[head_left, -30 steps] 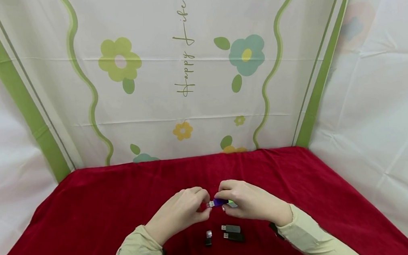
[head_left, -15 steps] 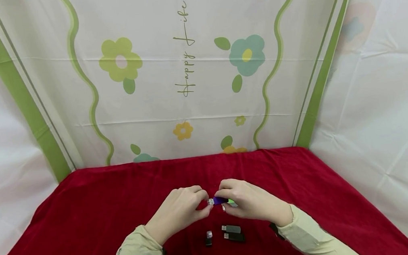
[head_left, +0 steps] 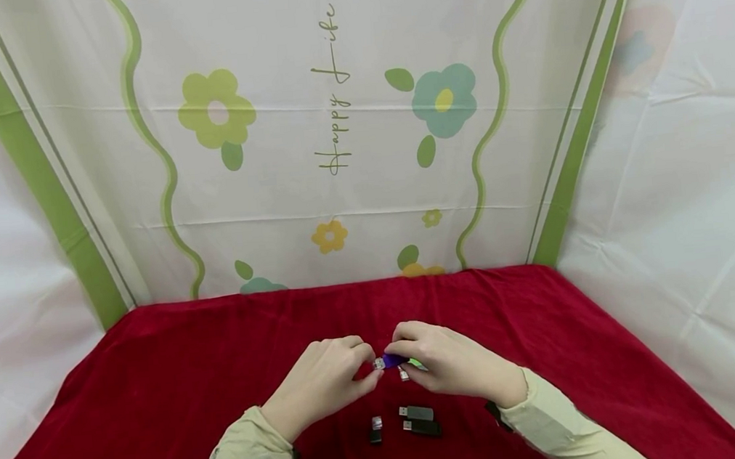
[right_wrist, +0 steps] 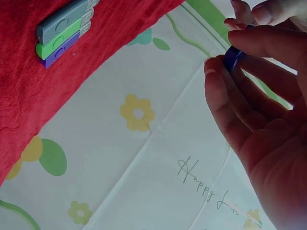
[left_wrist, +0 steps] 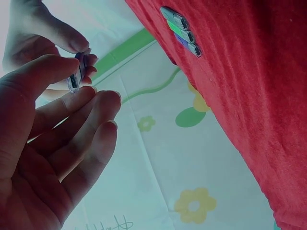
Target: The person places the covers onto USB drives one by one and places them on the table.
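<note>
Above the red cloth, my right hand (head_left: 447, 359) pinches a purple USB flash drive (head_left: 393, 360) between thumb and fingers, its metal plug pointing left. My left hand (head_left: 324, 375) pinches a small clear cap (left_wrist: 73, 85) at the plug end; the cap appears to be around the plug, but the fingers partly hide how deep. Below the hands, a grey, a green and another purple flash drive (right_wrist: 62, 50) lie side by side on the cloth with clear caps on their ends. In the head view, my right hand covers most of these.
Nearer the body, a grey flash drive (head_left: 418, 412) and a black flash drive (head_left: 424, 427) lie with bare plugs pointing left. To their left is a small pile of clear pieces (head_left: 376, 422) beside a dark piece (head_left: 375, 436). Patterned curtains (head_left: 331, 116) surround the cloth-covered table (head_left: 220, 344).
The clear cap and the purple flash drive's plug have come closer together, and less bare plug shows between the fingers. Both hands have shifted only slightly. The drives on the cloth have not moved.
</note>
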The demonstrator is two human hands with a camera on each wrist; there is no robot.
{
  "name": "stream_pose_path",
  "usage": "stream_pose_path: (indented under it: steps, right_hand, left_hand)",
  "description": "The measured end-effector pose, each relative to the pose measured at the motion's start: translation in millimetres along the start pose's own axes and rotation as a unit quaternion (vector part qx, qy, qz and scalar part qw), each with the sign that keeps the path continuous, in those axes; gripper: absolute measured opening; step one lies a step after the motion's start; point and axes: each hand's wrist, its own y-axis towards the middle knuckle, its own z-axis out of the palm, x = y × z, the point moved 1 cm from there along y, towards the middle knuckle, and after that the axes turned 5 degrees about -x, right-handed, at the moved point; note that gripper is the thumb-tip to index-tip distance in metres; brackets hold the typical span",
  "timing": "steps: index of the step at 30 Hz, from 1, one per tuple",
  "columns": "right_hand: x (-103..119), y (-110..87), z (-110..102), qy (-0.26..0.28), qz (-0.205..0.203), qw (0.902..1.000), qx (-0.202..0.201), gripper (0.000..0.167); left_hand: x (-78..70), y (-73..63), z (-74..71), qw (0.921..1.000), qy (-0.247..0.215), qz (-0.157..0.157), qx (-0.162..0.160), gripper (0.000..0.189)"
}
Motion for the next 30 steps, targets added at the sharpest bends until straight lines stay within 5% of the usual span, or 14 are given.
stream_pose_path:
  steps: [18, 30]
  right_hand:
    - [1.1, 0.6, -0.2, -0.003, -0.001, 1.0, -0.001, 0.025]
    - [0.6, 0.9, -0.8, 0.006, 0.004, 0.9999, 0.008, 0.026]
  left_hand:
    - [0.8, -1.0, 2.1, 1.0, 0.002, 0.003, -0.007, 0.012]
    - [0.1, -0.5, 0.9, 0.9998, 0.002, -0.005, 0.018, 0.014]
